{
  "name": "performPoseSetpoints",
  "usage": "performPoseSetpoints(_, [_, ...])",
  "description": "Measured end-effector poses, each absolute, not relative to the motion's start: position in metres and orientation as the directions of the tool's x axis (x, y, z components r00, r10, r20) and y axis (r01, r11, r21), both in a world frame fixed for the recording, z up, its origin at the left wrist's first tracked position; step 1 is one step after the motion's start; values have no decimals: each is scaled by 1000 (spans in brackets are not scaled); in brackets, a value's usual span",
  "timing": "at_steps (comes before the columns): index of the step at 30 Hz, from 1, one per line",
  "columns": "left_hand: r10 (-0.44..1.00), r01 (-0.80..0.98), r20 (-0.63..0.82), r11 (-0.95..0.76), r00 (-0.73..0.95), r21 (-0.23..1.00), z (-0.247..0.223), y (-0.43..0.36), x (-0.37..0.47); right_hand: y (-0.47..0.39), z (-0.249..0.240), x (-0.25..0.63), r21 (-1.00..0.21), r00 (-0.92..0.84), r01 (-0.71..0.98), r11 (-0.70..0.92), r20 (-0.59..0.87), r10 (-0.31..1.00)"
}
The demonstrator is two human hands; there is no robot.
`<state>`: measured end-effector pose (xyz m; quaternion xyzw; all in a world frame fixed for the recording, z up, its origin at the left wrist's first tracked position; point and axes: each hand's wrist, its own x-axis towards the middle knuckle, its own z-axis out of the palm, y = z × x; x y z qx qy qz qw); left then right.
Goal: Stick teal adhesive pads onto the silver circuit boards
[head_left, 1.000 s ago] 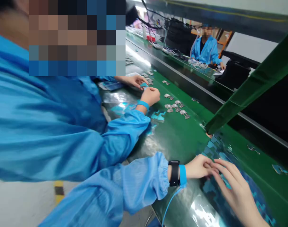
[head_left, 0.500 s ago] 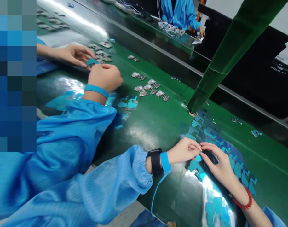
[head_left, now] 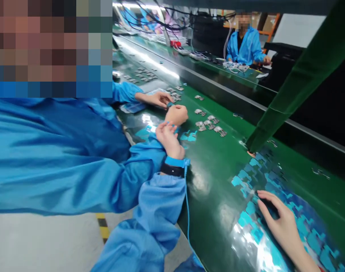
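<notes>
My left hand [head_left: 170,140], with a blue wrist strap and a black watch band [head_left: 172,170], is beside a co-worker's wrist and overlaps it in view. Its fingers are curled with the tips close together; whatever they hold, if anything, is too small to name. My right hand [head_left: 282,221] is over the green table, thumb and forefinger nearly together. Something dark shows between them, unclear in kind. Teal cut film pieces [head_left: 247,217] lie beside and below this hand, with more blue pieces [head_left: 314,236] on its far side.
A co-worker's hands [head_left: 176,114] work at the left over a small part. Several silvery metal parts [head_left: 209,124] lie mid-table. A green wrapped post [head_left: 277,102] rises from the table [head_left: 217,170]. A blue cord [head_left: 188,215] hangs from my wrist strap. Another person [head_left: 244,45] sits across.
My left hand has left my right hand and moved far left to the co-worker's wrist. My right hand keeps its pinched shape over the film pieces. The view has swung left.
</notes>
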<state>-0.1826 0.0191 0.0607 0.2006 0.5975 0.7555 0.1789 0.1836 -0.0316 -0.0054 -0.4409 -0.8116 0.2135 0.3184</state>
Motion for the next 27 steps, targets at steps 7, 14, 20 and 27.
performPoseSetpoints(7, [973, -184, 47, -90, -226, 979, 67, 16, -81, -34, 27, 179, -476, -491, 595, 648, 423, 762])
performPoseSetpoints(14, [902, -144, 11, 57, 431, 988, 58, -3, -41, -20, 42, 171, -72, -660, 632, 772, 472, 585])
performPoseSetpoints(20, [855, 364, 443, -516, 269, 775, 61, -8, -65, -20, 49, 168, 62, -670, 707, 704, 378, 639])
performPoseSetpoints(27, [738, 221, 526, -647, 424, 730, 70, -13, -72, -24, 52, 172, 131, -685, 722, 680, 278, 674])
